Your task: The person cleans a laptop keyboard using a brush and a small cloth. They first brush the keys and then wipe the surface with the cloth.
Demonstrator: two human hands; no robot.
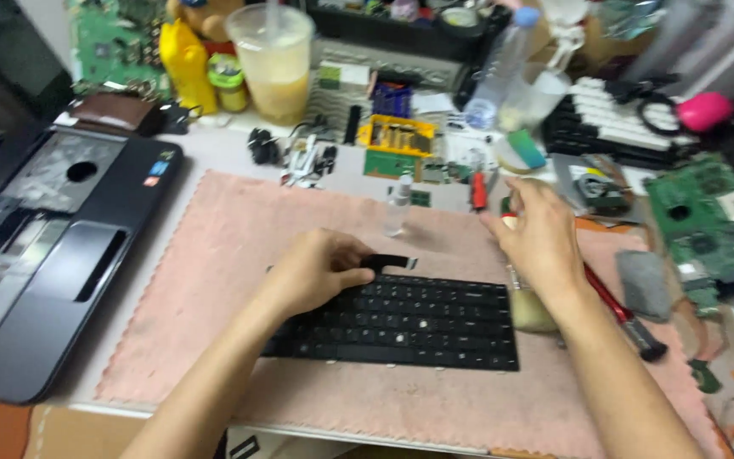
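At lower centre, my left hand [316, 270] pinches the thin, probably flexible black keyboard's [409, 323] fragile ribbon tab [391, 261], my right hand [541, 238] hovering loosely curled, holding nothing.

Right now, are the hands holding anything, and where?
The left hand pinches the flat ribbon tab at the top edge of the black keyboard. The right hand is blurred; cannot tell.

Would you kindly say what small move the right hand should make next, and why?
Probably close on the red-handled screwdriver just beyond its fingertips. The right hand hovers open near it, holding nothing, while the left hand already pins the flat black laptop keyboard by its ribbon edge on the pink mat.
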